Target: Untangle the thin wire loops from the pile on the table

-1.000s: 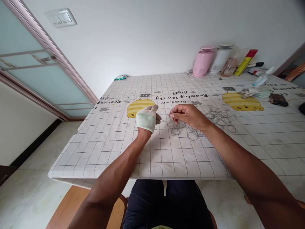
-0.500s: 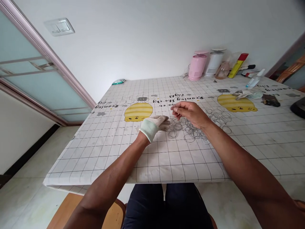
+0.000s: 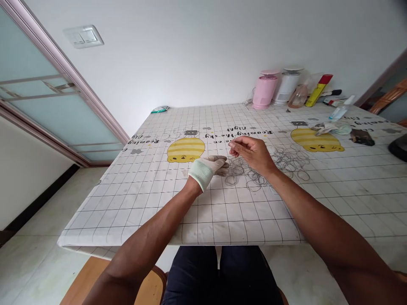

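My left hand (image 3: 213, 166) wears a white work glove with a pale green cuff. It rests low over the tabletop at the left edge of a tangle of thin grey wire loops (image 3: 288, 163). Its fingers stretch to the right with the thumb above them, and I see nothing in them. Bare, my right hand (image 3: 251, 152) hovers over the left part of the wire pile. Thumb and fingertips are pinched together there; whatever they hold is too fine to make out. The hand and wrist hide some of the loops.
A checked cloth covers the table (image 3: 152, 212). Along the wall stand a pink cylinder (image 3: 265, 91), a white one (image 3: 287, 87), a bottle (image 3: 299, 96) and a yellow-red can (image 3: 319, 90). To the right lie a crumpled glove (image 3: 333, 128) and a dark object (image 3: 362, 137).
My right hand's fingers have drawn closer into a pinch. My left hand has shifted barely, its fingers a little closer together. The whole view has moved slightly.
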The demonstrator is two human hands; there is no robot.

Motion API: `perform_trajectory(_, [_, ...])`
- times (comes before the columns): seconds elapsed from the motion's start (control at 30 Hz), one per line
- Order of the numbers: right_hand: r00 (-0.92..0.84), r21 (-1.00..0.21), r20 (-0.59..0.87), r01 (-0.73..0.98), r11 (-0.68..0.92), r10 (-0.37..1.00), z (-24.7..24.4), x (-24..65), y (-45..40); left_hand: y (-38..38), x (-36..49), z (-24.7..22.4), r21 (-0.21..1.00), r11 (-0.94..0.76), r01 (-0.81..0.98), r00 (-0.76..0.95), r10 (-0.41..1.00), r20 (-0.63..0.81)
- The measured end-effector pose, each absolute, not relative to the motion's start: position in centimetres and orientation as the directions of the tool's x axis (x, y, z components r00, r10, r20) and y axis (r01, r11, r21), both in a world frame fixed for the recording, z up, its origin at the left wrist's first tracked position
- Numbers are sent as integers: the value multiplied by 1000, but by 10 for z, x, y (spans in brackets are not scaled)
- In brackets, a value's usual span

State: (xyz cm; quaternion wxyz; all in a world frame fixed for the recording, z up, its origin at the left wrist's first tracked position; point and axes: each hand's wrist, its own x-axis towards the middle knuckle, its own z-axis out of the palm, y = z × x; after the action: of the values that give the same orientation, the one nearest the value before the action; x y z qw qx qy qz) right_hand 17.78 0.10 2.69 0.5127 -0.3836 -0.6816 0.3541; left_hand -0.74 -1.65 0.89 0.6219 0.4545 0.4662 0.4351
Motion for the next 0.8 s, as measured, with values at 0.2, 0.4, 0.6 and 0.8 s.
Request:
perform_trajectory(0.2, [-173,-858,433,221,463,885,31,177,-3,-20,-1,12,982,180,-49,134,976,-172])
perform_trajectory(0.4, [-243,-971,235,-4,241,941,26,181,3,-26,-3,8,947,-109,303,58,994,96])
perform_trajectory(0.6, [-195,-934,336,62,353,922,30,182,2,-21,-1,11,992,70,107,77,994,-79])
perform_trajectory(0.8, [-140,-940,329,47,339,934,30,190,10,-9,-5,12,961,192,-201,43,981,-187])
